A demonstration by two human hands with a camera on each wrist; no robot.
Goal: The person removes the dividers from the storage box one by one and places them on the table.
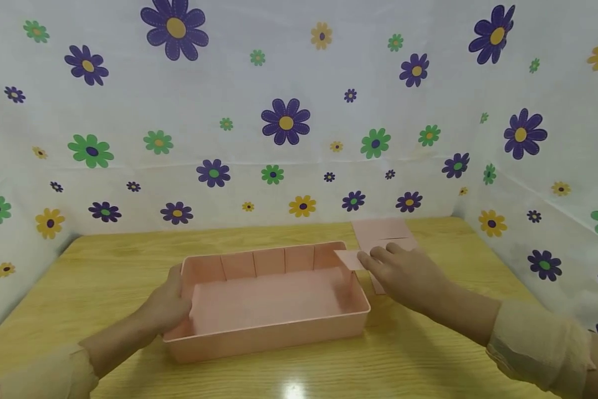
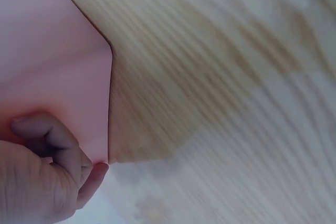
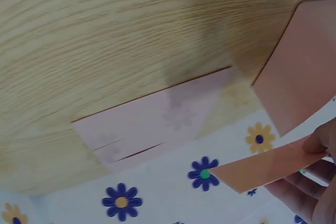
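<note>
A shallow rectangular pink storage box (image 1: 269,338) stands on the table, its inner back wall marked with upright grooves. My left hand (image 1: 166,305) grips its left end, with the thumb inside the wall; the left wrist view shows curled fingers (image 2: 63,145) at the box's edge. Above the box's right back corner, my right hand (image 1: 413,277) pinches a thin flat pink divider (image 1: 347,259). Behind that hand lies a second flat pink piece with slits (image 3: 152,119), partly hidden by the hand in the head view.
The wood-grain table (image 1: 299,371) meets a white cloth with printed flowers (image 1: 239,83) at the back and sides. Flat pink material extends near the table's back right edge, beyond the box.
</note>
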